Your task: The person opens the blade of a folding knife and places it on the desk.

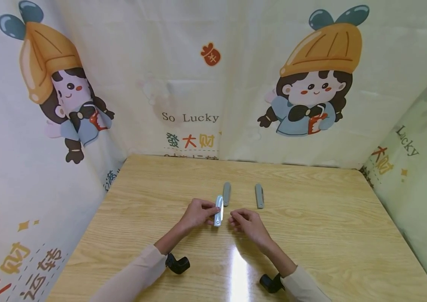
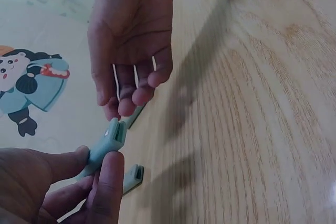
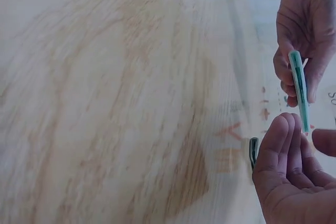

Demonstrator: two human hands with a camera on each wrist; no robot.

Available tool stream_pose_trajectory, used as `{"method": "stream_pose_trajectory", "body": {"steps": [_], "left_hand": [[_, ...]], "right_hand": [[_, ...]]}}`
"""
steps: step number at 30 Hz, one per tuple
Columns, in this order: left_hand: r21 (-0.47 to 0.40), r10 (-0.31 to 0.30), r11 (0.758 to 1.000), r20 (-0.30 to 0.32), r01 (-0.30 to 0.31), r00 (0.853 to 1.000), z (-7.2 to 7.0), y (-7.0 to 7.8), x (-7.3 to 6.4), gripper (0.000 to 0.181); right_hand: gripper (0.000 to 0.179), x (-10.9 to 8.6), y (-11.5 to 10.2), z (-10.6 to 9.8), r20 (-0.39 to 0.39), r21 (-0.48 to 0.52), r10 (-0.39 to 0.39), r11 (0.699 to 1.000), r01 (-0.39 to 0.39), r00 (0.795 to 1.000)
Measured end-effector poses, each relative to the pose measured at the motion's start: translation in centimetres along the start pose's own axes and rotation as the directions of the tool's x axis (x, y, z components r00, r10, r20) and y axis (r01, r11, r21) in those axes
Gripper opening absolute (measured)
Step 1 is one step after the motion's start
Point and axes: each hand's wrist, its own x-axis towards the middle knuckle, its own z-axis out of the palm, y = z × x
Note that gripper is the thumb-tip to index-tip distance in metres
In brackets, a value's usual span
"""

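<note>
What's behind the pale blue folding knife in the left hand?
A slim grey folding knife on the light wooden table; whatever the held knife covers is hidden.

Left sleeve (image 1: 136, 274) cut off by bottom edge, pocketknife (image 2: 105, 147) partly behind fingers (image 2: 109, 182)

The head view looks forward and down from above the desk (image 1: 323, 226), far enough back to frame the curtain (image 1: 247, 84). The left wrist view looks closely past the left hand (image 2: 68, 187) toward the right hand (image 2: 134, 38); the right wrist view, also near, looks past the right hand toward the left. All three share both hands and the knife (image 1: 217, 219).
</note>
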Motion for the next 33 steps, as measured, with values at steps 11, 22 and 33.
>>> {"method": "stream_pose_trajectory", "body": {"steps": [11, 22, 33], "left_hand": [[-0.022, -0.01, 1.0, 0.061, 0.011, 0.998, 0.5, 0.2, -0.2, 0.025], [-0.048, -0.023, 0.998, 0.112, 0.028, 0.993, 1.0, 0.2, -0.6, 0.025], [-0.068, -0.018, 0.997, 0.123, 0.026, 0.992, 1.7, -0.3, -0.7, 0.021]], "right_hand": [[0.038, 0.5, 0.0, 0.1, 0.012, 0.033, 0.013, 0.999, -0.013, 1.0], [0.033, 1.0, 0.6, 0.4, -0.004, 0.018, 0.02, 1.0, -0.019, 1.0], [0.028, 1.0, 0.8, 0.2, 0.032, 0.033, 0.012, 0.999, -0.013, 0.999]]}}
